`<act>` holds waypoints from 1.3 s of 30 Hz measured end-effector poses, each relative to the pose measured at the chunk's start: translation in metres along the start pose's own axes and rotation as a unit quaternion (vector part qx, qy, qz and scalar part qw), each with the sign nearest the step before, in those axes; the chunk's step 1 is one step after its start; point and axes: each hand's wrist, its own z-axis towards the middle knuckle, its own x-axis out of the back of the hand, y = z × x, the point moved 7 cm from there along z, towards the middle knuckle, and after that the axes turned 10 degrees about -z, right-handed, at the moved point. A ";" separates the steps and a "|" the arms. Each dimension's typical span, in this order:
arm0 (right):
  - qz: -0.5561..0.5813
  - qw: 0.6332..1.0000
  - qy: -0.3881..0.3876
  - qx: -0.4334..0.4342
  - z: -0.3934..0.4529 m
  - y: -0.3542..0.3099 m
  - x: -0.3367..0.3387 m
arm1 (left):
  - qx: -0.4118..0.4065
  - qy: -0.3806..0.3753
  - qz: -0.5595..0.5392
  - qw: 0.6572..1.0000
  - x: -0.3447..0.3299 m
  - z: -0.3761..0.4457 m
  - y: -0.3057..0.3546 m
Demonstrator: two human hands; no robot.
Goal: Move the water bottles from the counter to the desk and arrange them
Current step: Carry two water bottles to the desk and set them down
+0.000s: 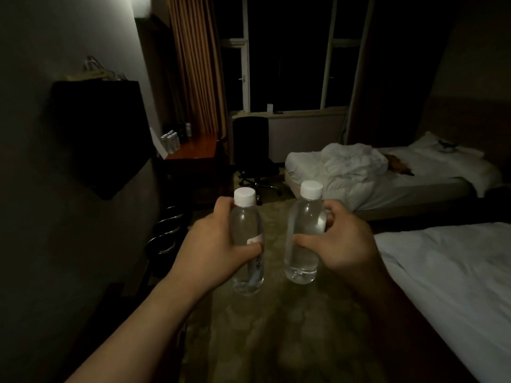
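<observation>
At the far left, a dark wall-mounted television (pixel 102 136) hangs on the wall, with a paper bag (pixel 96 71) resting on top of it. Past it, against the same wall, stands the wooden desk (pixel 193 150); a cluster of water bottles (pixel 172 139) with white caps already stands at its far left corner, close to the wall and upright. A black office chair (pixel 253 150) sits just beside the desk's right edge, below the dark window (pixel 287 64) and next to the brown curtain (pixel 199 64). In the foreground, your left hand (pixel 218 244) grips the left bottle (pixel 247 244) around its middle, thumb across the label and fingers curled round the far side; the bottle is upright, tilted slightly, and carried in the air above the patterned carpet (pixel 265 327). Your right hand (pixel 345 244) grips the right bottle (pixel 305 233) in the same way, thumb across the front of the clear body and fingers wrapped behind it. The two bottles are near each other but apart, both capped in white. To the right, an unmade bed (pixel 387 172) with a crumpled white duvet stands beyond your right hand, and a second bed (pixel 456 272) with a white sheet fills the right edge.
</observation>
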 end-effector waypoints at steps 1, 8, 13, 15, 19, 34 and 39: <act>-0.012 1.000 0.010 0.006 0.030 -0.001 -0.009 | -0.005 0.003 -0.004 1.000 -0.003 0.028 -0.016; -0.049 0.997 0.030 0.049 0.228 -0.016 -0.046 | -0.034 -0.013 -0.001 0.999 -0.023 0.230 -0.084; -0.010 1.000 -0.001 -0.008 0.353 0.013 -0.077 | -0.035 -0.033 -0.003 0.999 -0.051 0.356 -0.122; 0.013 1.000 0.001 -0.019 0.404 0.033 -0.094 | -0.041 -0.043 -0.002 0.998 -0.071 0.404 -0.141; 0.038 0.999 -0.004 -0.025 0.510 0.071 -0.130 | -0.048 -0.056 0.002 0.997 -0.121 0.500 -0.184; 0.038 0.991 -0.098 0.080 0.950 0.089 -0.267 | 0.019 0.036 -0.030 0.999 -0.164 0.884 -0.379; 0.019 0.987 -0.117 0.108 1.077 0.073 -0.361 | 0.020 0.064 -0.014 0.998 -0.147 0.991 -0.486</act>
